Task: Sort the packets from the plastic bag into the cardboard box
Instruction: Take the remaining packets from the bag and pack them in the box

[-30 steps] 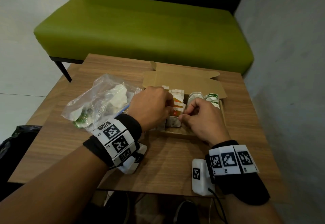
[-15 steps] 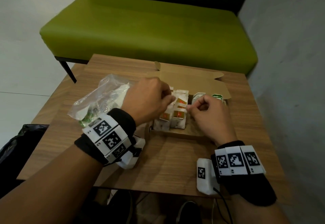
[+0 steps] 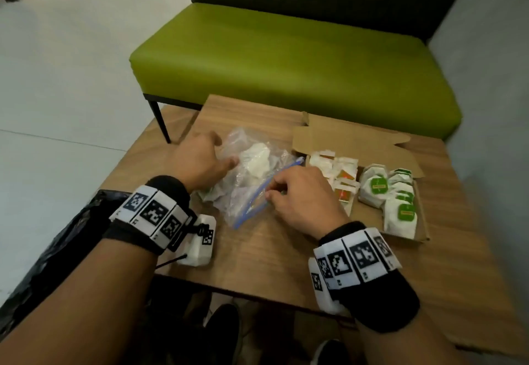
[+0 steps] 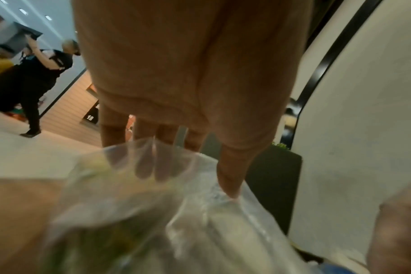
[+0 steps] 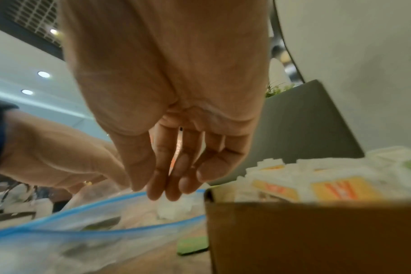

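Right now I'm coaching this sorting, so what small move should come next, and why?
Probably slip the right hand into the plastic bag for a packet: its fingers hang empty at the blue zip mouth, the left hand rests on the bag, and white packets show inside.

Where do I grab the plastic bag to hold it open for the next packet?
Pinch the blue zip rim from the cardboard box side: the plastic bag lies flat with its mouth facing that way, and the rim looks stiffer than the limp film. The left hand rests on its body.
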`<state>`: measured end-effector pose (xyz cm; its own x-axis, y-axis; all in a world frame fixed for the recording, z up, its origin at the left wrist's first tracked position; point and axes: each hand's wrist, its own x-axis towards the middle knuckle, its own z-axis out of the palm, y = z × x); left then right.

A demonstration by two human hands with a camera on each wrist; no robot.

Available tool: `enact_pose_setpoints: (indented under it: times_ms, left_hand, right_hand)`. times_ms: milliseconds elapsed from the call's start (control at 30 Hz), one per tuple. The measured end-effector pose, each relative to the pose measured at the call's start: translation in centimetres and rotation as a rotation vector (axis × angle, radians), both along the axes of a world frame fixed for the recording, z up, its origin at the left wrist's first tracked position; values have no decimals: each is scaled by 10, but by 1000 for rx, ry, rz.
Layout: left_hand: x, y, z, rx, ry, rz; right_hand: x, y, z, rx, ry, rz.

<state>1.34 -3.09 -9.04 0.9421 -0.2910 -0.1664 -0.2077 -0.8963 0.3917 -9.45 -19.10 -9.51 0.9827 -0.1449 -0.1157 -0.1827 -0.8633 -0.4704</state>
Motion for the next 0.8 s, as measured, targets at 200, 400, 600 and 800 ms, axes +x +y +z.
enact_pose_setpoints:
  times_ms: [200,400,600,800]
  left_hand:
    - [3,22,-18,-198,75,-40]
    - [0,27,-18,-293,187,-175]
    - [0,28,-16,-308,339,-290]
    - [-2,31,-12,-362,350,-317]
  right_hand:
    - [4,23,-4,-209,-18,10]
    - [9,31,-18,-220,-17,137]
    - [16,37,-28,-165,171,121]
    - [28,44,-25,-311,217,101]
